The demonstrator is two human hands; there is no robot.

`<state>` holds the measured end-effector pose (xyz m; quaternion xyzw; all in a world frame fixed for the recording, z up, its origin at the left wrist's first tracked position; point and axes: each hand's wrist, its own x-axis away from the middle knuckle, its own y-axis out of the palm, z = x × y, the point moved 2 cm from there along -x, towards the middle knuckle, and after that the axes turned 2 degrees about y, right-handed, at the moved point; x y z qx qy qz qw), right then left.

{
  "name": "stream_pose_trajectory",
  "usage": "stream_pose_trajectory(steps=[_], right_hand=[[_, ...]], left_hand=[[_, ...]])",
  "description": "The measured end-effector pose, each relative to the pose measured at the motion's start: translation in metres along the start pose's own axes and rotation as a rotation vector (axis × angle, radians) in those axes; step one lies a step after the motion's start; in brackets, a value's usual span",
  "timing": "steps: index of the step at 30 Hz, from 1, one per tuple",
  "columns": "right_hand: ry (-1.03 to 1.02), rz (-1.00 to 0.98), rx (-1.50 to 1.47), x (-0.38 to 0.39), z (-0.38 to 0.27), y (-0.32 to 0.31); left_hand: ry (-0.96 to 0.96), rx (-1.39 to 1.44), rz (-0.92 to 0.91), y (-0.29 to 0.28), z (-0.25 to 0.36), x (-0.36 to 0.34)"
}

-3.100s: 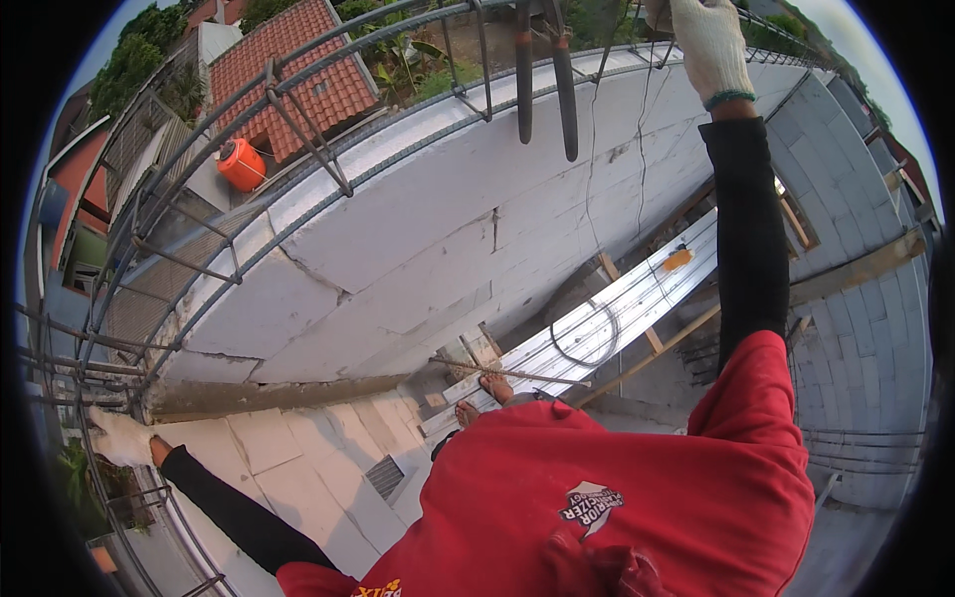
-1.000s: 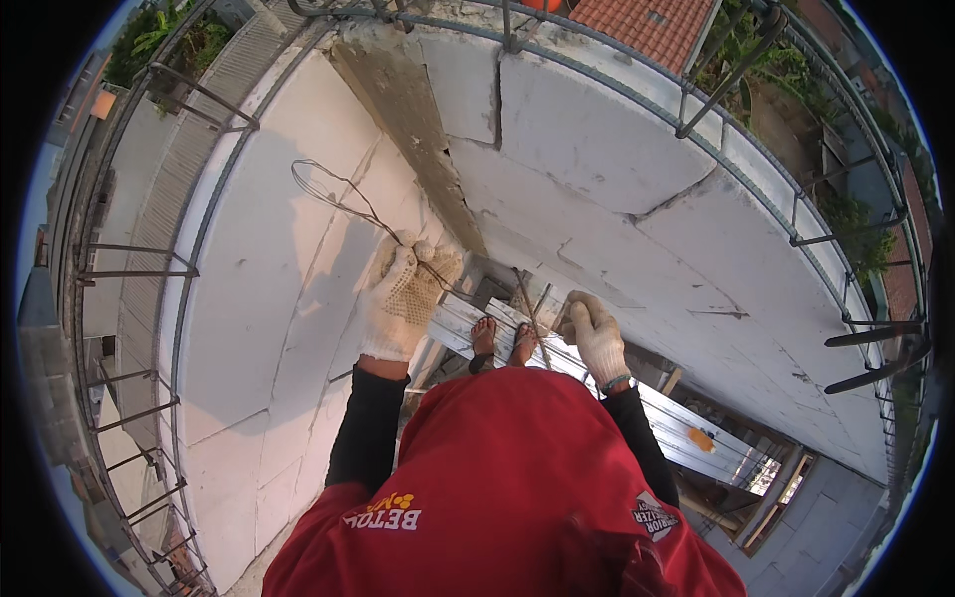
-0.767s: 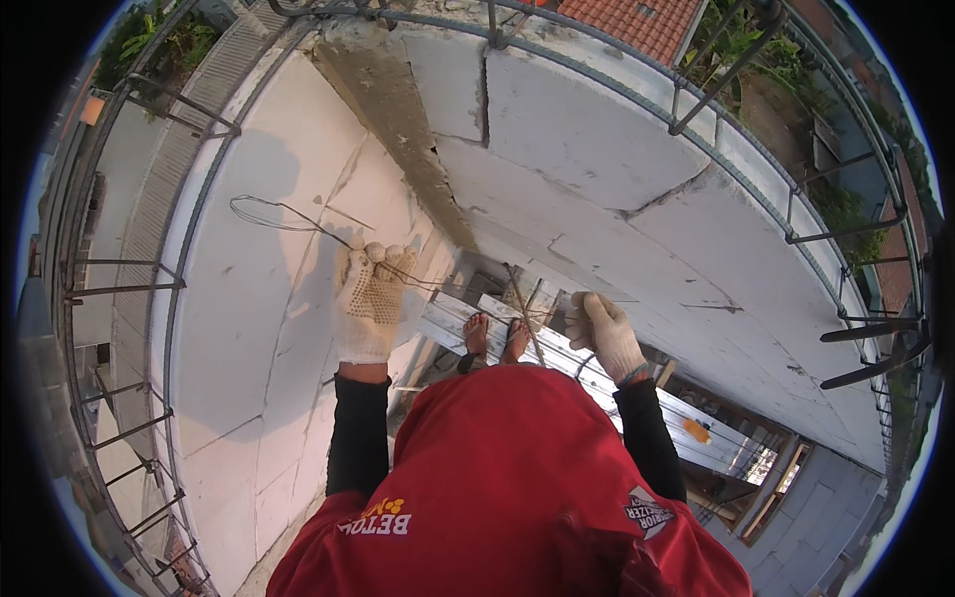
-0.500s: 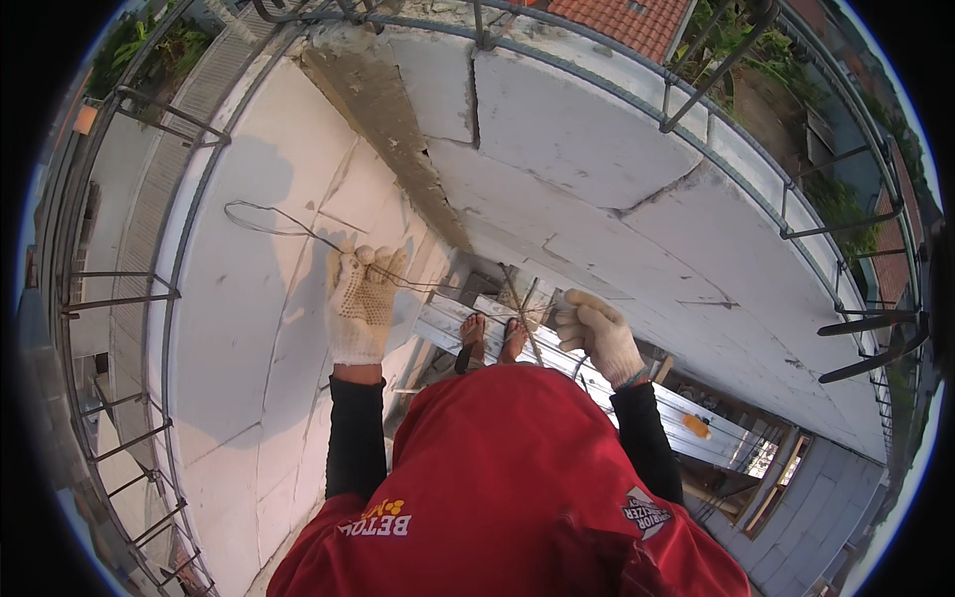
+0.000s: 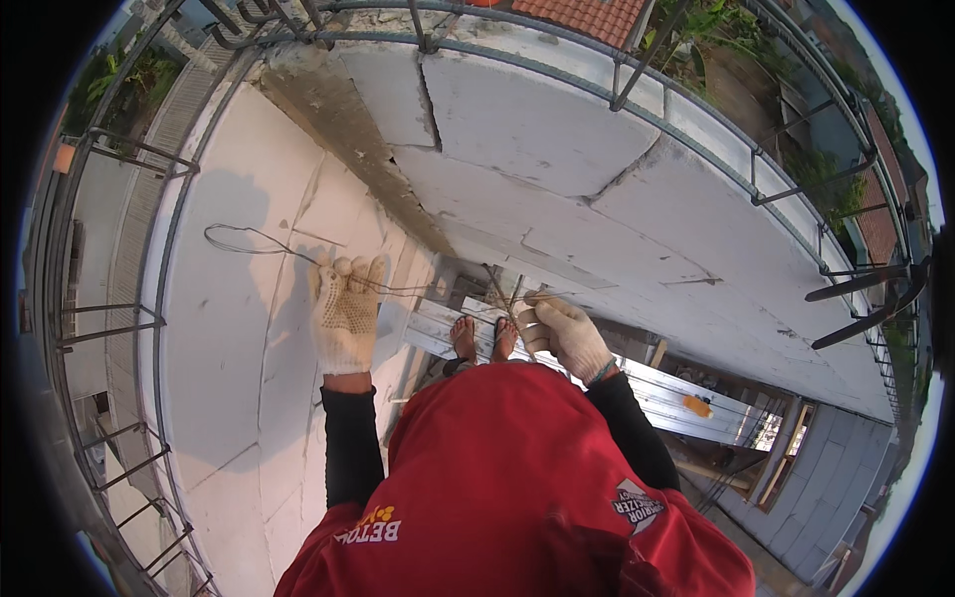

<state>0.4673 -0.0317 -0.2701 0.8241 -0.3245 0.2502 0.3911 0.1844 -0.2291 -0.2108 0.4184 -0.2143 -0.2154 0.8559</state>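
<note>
A thin tie wire (image 5: 406, 292) runs between my two gloved hands, with a long bent loop sticking out beyond my left hand. My left hand (image 5: 346, 310), in a cream glove with dotted grip, is closed round the wire in front of the left wall. My right hand (image 5: 565, 333), in the same kind of glove, has its thumb and index finger pinched at the wire's other end, where several strands spread apart. The exact grip of its fingertips is partly hidden.
White block walls (image 5: 557, 129) meet in a mortared corner ahead. Rebar cages (image 5: 164, 320) run along both wall tops, with hooked bar ends (image 5: 865, 303) jutting in at right. My sandalled feet (image 5: 504, 338) stand on a metal plank (image 5: 647, 386) high up; an orange thing (image 5: 697, 406) lies on it.
My right hand has moved left and inward to the wire's spread end, its fingers now on the strands. My left hand keeps its hold; the whole view has shifted slightly.
</note>
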Motion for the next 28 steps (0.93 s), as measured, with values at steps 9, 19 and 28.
stream_pose_trajectory(steps=[9,19,28], right_hand=[[-0.066,0.026,0.058,0.0,0.0,0.006],[-0.26,0.222,0.026,0.0,-0.006,0.007],[-0.487,0.461,0.405,0.015,-0.029,0.026]], left_hand=[[-0.045,0.028,-0.05,-0.018,-0.007,0.0],[-0.143,-0.096,0.175,-0.045,-0.035,0.025],[-0.56,-0.14,0.362,-0.154,-0.086,0.052]])
